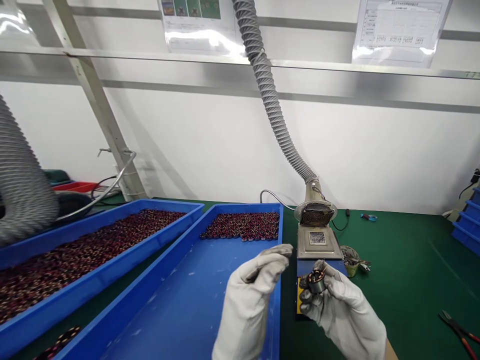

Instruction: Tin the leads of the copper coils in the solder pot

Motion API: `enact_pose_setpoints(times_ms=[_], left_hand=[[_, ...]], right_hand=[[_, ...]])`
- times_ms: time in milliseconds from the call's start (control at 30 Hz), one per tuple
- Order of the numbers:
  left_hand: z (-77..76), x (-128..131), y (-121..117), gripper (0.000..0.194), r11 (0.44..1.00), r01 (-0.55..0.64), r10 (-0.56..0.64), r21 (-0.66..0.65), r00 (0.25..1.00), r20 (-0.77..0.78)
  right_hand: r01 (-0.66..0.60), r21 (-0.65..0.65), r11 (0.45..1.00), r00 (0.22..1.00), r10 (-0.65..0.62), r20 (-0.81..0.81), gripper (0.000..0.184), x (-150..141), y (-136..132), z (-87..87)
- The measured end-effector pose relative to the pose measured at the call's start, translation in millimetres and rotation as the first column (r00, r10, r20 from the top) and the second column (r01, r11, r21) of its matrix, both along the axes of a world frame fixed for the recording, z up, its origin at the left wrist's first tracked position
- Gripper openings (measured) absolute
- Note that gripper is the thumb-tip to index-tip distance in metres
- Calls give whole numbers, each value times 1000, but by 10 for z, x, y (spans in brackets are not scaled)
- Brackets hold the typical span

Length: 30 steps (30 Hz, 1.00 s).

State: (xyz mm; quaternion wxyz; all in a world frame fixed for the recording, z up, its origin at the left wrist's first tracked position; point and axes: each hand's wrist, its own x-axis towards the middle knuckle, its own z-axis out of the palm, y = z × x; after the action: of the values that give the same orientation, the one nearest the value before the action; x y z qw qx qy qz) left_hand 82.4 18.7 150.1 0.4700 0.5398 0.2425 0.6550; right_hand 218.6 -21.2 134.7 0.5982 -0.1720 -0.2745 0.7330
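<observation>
Both my hands wear white gloves and are raised over the green bench. My right hand [339, 305] is closed around a small round metal part with copper windings [317, 281], held in front of a blue and grey solder pot [320, 245]. My left hand [258, 285] hangs over the right rim of a blue tray [180, 310], with fingers curled toward the thumb; whether it holds anything is hidden. Several dark red wound coils [243, 226] lie at the far end of that tray.
A second blue tray [112, 270] full of the same coils lies to the left. A grey ribbed extraction hose [270, 105] drops to a fan hood [315, 214] above the solder pot. Red-handled pliers [459, 330] lie at the right. Stacked blue bins [468, 220] stand far right.
</observation>
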Motion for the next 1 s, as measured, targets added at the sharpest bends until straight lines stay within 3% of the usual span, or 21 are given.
enact_pose_setpoints(times_ms=[100,200,367,433,567,667,800,900,1000], left_hand=[[74,-5,-37,16,991,96,-116,-93,961,-249],[82,49,-82,13,972,181,-212,-152,950,-227],[35,-22,-67,7,994,56,-58,-95,998,-14],[49,-68,-51,9,993,11,-18,-118,998,-58],[106,-22,-75,16,977,142,-187,-161,931,-314],[107,53,-118,16,978,184,-202,-95,948,-248],[40,-3,-117,12,991,136,-136,-12,979,-151],[19,-106,-71,8,999,42,-42,-16,999,6],[64,-112,-54,11,996,34,-47,-84,986,-161]], right_hand=[[23,0,1000,1000,-23,10,23,-5,0,3],[43,11,999,998,-43,35,29,-16,10,-31],[22,13,1000,999,-22,28,30,7,12,-64],[16,37,999,999,-18,39,27,16,-1,-43],[79,40,996,994,-81,68,30,16,-3,-44],[88,11,996,993,-89,77,35,25,63,-130],[11,56,998,997,-15,79,28,50,160,-217],[-6,63,998,998,2,63,30,45,112,-155],[58,48,997,996,-61,61,32,22,25,-70]])
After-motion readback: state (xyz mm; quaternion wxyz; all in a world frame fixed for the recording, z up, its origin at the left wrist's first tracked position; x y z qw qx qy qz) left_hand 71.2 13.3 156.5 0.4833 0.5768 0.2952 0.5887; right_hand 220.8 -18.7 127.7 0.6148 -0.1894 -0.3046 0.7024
